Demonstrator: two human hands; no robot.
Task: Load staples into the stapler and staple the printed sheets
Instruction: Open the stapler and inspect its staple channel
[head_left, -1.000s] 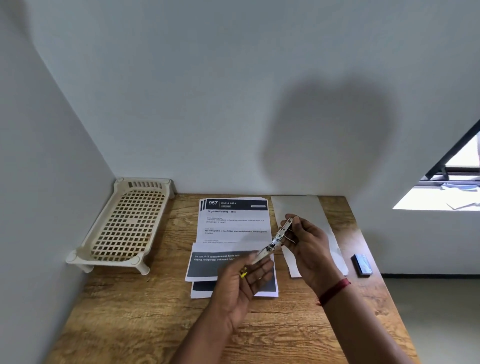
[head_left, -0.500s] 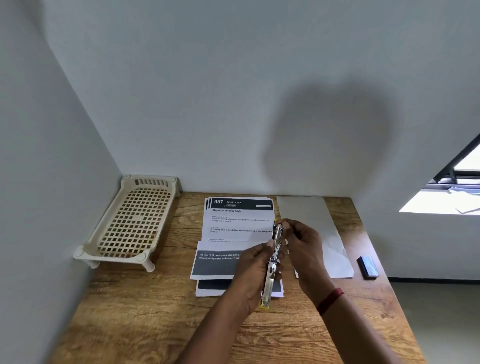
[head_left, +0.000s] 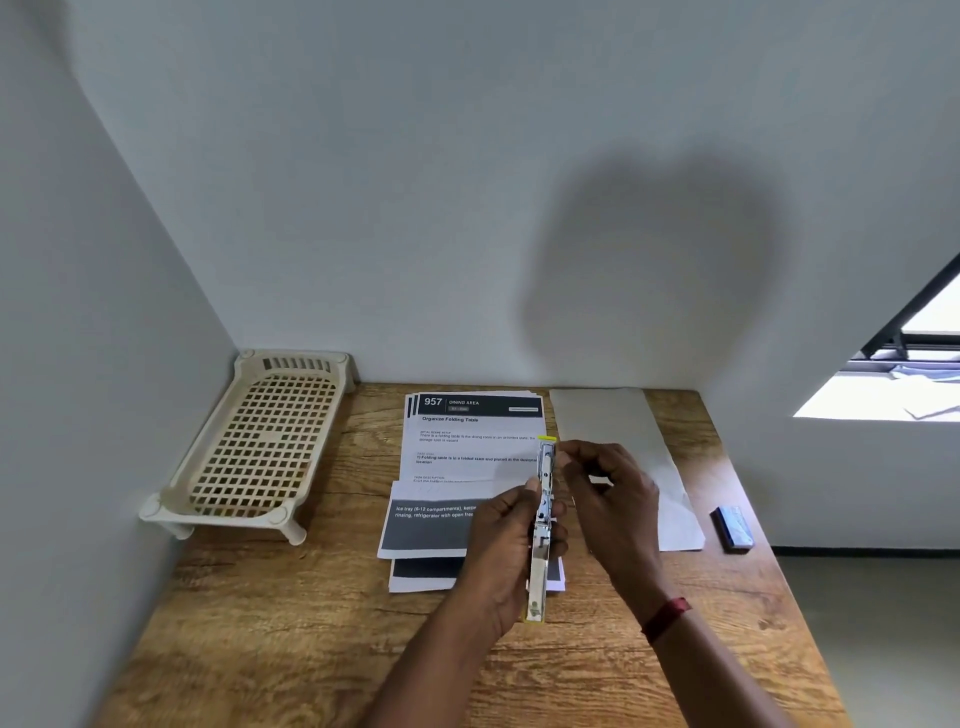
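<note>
A silver stapler with yellow ends is swung open into one long strip, pointing away from me above the table. My left hand grips its middle and near part from the left. My right hand has curled fingertips pinching the stapler's far part from the right; whether they also hold staples is hidden. The printed sheets lie fanned on the wooden table under the hands, a dark-banded page overlapping their near end. A small blue staple box lies at the right edge.
A cream plastic lattice tray stands in the back left corner against the wall. A blank white sheet lies right of the printed sheets. White walls close in the table at the back and left; its right edge drops to the floor.
The stapler has swung from a diagonal tilt to pointing straight away from me. Both hands stayed on it and shifted slightly right and nearer.
</note>
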